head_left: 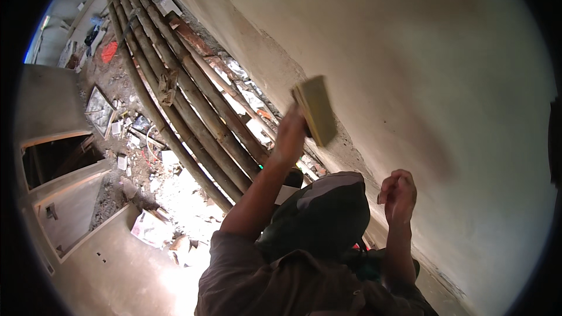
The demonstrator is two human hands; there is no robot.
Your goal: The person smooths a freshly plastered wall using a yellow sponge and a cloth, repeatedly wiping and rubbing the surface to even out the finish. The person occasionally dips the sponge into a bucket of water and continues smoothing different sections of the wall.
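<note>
My left hand (291, 133) reaches forward and grips a plastering float (319, 111), a flat yellowish rectangular block. The float is tilted beside the wall and slightly blurred. Whether its face touches the wall, I cannot tell. My right hand (400, 194) is raised at the lower right, in front of the wall, with its fingers curled in. Anything inside those fingers is hidden. The wall (410, 76) is pale, smooth plaster with a darker, brownish patch. A ragged edge runs along its lower part.
Several long bamboo poles (193, 102) lie side by side along my left, running into the distance. Beneath and beyond them the floor (132, 158) is strewn with rubble, paper and scraps. A red scrap (109, 52) lies far left, and a pale wall with a framed opening (64, 155) stands nearer.
</note>
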